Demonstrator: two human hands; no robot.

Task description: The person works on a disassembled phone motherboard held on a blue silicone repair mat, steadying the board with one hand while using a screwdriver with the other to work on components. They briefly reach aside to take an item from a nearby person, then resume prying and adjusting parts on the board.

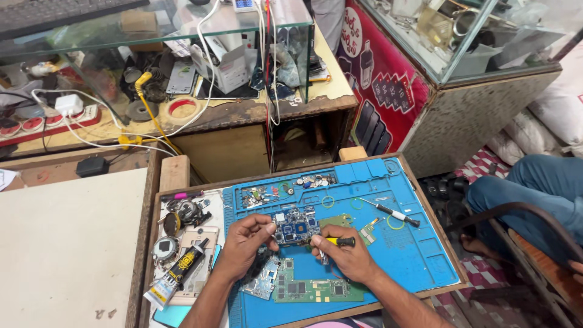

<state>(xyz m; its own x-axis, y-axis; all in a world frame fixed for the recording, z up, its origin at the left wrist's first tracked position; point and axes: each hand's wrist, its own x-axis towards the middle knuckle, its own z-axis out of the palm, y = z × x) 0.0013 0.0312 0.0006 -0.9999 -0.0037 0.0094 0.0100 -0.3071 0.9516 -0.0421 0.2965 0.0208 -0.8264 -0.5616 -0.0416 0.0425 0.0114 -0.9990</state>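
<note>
Left grip (249, 234) pinches circuit board (296, 226).

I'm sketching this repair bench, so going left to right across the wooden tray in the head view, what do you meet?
Glue tube → left hand → blue circuit board → right hand holding a yellow-handled tool → black-and-white screwdriver on the blue mat.

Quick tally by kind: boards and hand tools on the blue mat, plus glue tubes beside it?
Circuit boards: 4 - blue board held by left hand, green board, small board, small green piece
Screwdrivers: 2 - one in right hand, one loose
Glue tubes: 1
Total: 7
</note>
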